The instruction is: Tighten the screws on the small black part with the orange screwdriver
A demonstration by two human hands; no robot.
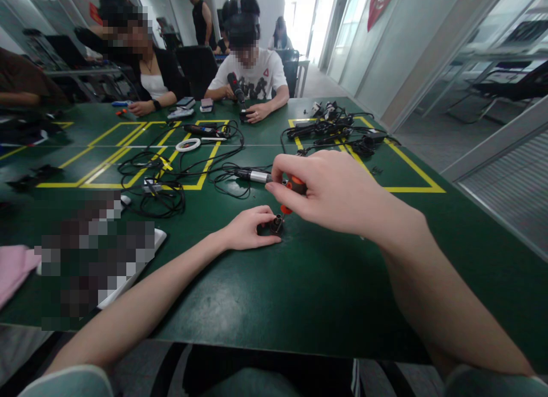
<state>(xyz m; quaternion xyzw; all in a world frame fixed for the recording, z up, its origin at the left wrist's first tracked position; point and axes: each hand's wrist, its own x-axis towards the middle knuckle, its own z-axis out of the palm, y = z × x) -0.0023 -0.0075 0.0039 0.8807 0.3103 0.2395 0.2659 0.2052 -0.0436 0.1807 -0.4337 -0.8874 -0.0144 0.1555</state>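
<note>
My right hand is closed around the handle of a screwdriver, orange and dark in colour. Its tip points down and to the left, at a small dark round part on the table. Thumb and fingers of my left hand grip that part from its left side. What kind of part it is I cannot make out. Just beyond my hands lies a silver-and-black cylindrical tool with a cord; my right fingers overlap its near end in view.
Tangled black cables and a white ring lie ahead left on the green table. A pile of black cabled devices sits ahead right. Across the table, a person in a white shirt holds a tool. A blurred-out flat object lies left.
</note>
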